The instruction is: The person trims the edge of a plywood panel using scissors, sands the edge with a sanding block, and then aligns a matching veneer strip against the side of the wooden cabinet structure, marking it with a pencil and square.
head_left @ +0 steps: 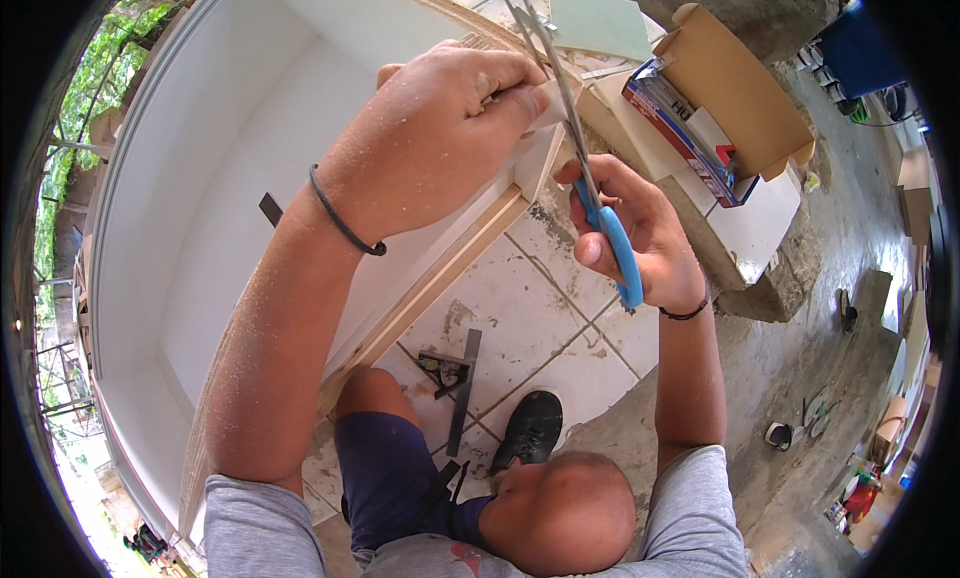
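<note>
My right hand (640, 223) grips scissors (622, 253) by their blue handles, fingers through the loops. The long metal blades point up and away, slightly parted at the tips. My left hand (455, 108) is closed, thumb and forefinger pinching a thin pale strip (553, 106) that reaches the blades. Whether the strip lies between the blades or just beside them I cannot tell. Both hands are above the far right corner of a large white-lined wooden cabinet box (265, 108), whose raw wood edge runs below my left forearm.
On a ledge at the right, an opened cardboard box (735, 88) holds packaged items. A pale green sheet (598, 23) lies beyond. A combination square (460, 388) rests on the dirty floor tiles (560, 348) near my shoe (530, 428). A small dark strip (270, 210) is inside the cabinet.
</note>
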`<state>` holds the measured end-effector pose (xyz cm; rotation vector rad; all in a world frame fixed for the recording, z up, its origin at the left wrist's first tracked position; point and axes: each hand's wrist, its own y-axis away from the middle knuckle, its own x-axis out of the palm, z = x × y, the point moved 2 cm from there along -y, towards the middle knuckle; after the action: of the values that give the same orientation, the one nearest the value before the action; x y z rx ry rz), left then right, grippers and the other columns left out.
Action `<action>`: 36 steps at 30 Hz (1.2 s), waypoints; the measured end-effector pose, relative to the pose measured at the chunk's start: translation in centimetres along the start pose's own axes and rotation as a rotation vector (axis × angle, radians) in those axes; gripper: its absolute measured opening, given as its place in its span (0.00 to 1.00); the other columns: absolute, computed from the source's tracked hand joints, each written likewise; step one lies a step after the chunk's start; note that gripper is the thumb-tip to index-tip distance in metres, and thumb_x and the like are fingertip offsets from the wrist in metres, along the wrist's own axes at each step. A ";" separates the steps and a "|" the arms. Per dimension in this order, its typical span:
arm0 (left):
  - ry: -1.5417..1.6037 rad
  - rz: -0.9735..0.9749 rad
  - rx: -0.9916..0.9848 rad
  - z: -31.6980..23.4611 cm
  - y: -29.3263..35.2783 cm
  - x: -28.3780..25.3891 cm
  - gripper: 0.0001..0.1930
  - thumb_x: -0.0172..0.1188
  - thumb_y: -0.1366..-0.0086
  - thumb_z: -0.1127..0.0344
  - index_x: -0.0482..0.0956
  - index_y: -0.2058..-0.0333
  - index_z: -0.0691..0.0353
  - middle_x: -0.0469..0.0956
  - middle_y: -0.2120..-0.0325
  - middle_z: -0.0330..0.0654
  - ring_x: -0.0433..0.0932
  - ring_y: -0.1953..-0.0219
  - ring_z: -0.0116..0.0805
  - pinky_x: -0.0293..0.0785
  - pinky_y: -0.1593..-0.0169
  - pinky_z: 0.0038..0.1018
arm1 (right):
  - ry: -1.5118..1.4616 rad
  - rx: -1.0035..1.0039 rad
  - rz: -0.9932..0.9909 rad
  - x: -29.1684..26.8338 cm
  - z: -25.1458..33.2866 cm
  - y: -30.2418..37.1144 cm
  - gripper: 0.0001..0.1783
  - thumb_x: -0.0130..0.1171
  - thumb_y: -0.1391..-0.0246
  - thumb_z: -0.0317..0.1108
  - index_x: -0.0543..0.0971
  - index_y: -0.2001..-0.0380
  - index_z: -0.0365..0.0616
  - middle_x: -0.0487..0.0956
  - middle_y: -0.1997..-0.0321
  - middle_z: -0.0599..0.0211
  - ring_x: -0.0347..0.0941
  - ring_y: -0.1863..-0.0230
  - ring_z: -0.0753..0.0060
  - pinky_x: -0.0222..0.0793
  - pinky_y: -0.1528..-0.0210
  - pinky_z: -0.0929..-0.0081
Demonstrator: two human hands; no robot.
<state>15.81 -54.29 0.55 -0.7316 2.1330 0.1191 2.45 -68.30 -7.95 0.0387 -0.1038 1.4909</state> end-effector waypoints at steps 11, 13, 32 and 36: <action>-0.028 -0.031 0.020 0.2 0.0 0.2 0.09 0.53 0.35 0.66 0.74 0.71 0.66 0.69 0.80 0.45 0.67 0.70 0.37 0.64 0.54 0.31 | 0.001 -0.024 0.013 0.0 -0.2 -0.1 0.30 0.72 0.55 0.43 0.73 0.54 0.35 0.65 0.78 0.78 0.61 0.75 0.87 0.59 0.72 0.86; -0.013 -0.023 -0.003 0.1 0.1 0.1 0.10 0.53 0.35 0.66 0.74 0.71 0.66 0.69 0.80 0.45 0.67 0.70 0.37 0.64 0.55 0.31 | 0.001 -0.040 0.016 0.1 -0.5 -0.2 0.30 0.72 0.54 0.43 0.73 0.54 0.35 0.65 0.78 0.78 0.61 0.75 0.87 0.60 0.71 0.85; 0.039 -0.018 -0.013 -0.2 0.1 0.0 0.08 0.55 0.36 0.67 0.75 0.70 0.68 0.69 0.78 0.44 0.68 0.69 0.37 0.65 0.60 0.31 | 0.145 -0.096 0.003 -0.2 -0.6 -0.2 0.26 0.72 0.54 0.38 0.74 0.56 0.35 0.66 0.77 0.75 0.64 0.72 0.84 0.65 0.66 0.82; 0.008 -0.019 0.009 0.0 0.0 0.0 0.09 0.55 0.36 0.67 0.76 0.69 0.68 0.70 0.77 0.44 0.69 0.69 0.37 0.66 0.60 0.31 | 0.169 -0.127 0.005 -0.3 -0.7 -0.4 0.26 0.72 0.54 0.38 0.74 0.56 0.35 0.66 0.77 0.74 0.63 0.73 0.84 0.65 0.66 0.82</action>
<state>15.79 -54.27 0.55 -0.7475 2.1324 0.0968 2.83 -68.53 -8.64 -0.1892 -0.0619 1.4835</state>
